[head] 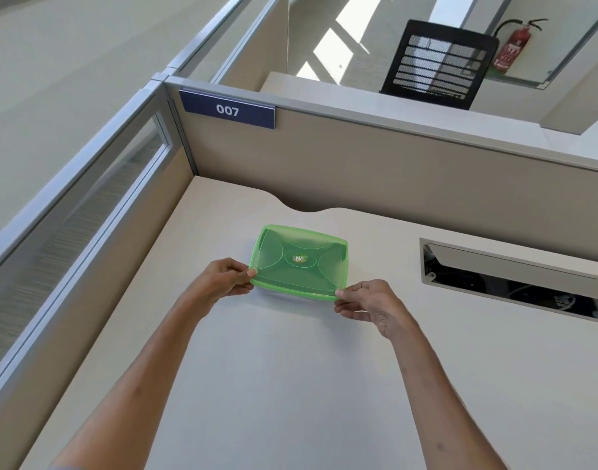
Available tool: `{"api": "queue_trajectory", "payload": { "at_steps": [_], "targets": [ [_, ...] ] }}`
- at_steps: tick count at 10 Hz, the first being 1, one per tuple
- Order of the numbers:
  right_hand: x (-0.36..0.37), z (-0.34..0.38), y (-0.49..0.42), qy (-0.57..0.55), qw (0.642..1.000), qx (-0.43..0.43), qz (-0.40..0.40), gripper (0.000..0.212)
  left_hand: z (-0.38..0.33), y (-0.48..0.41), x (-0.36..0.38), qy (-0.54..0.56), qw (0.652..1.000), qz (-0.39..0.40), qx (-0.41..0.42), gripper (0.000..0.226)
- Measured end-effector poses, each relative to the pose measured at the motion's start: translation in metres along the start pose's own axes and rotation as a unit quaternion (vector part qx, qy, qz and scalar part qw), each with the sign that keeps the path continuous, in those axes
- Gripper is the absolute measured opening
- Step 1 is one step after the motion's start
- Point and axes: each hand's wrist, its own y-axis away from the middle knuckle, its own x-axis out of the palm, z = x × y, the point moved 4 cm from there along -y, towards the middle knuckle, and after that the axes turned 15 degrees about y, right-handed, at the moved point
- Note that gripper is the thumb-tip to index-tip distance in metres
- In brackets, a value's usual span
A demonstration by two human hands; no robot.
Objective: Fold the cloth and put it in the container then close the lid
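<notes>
A translucent green plastic lid (299, 261), rectangular with rounded corners and moulded curved ridges fanning out from its centre, is held between both hands over the pale, smooth desk (273, 385). The left hand (219, 279) pinches the lid's near left corner, thumb on top and fingers curled beneath; the right hand (372, 305) pinches the near right corner the same way. The lid stretches away from the fingertips, its near edge raised between the hands. A small round sticker (300, 258) sits at the lid's centre, its lettering too small to read. Whether the container is under the lid cannot be told, and no cloth shows. Beyond the left hand, on the beige fabric partition (358, 164) with its grey metal trim, hangs a dark blue plate (228, 109) reading "007" in white. Off to the right of the right hand, a long rectangular cable slot (514, 283) is cut into the desk. Far beyond, a black mesh chair back (440, 62) and a red fire extinguisher (512, 45) stand.
</notes>
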Motion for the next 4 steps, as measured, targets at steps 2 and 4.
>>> {"api": "queue_trajectory", "payload": {
  "at_steps": [2, 4],
  "targets": [
    [-0.005, -0.004, 0.008, 0.016, 0.998, -0.013, -0.056, 0.039, -0.009, 0.018, 0.009, -0.191, 0.979, -0.052, 0.054, 0.055],
    [0.009, 0.017, 0.032, 0.332, 0.866, -0.215, -0.305, 0.036, 0.001, 0.038, 0.057, -0.418, 0.840, -0.118, 0.324, 0.070]
  ]
}}
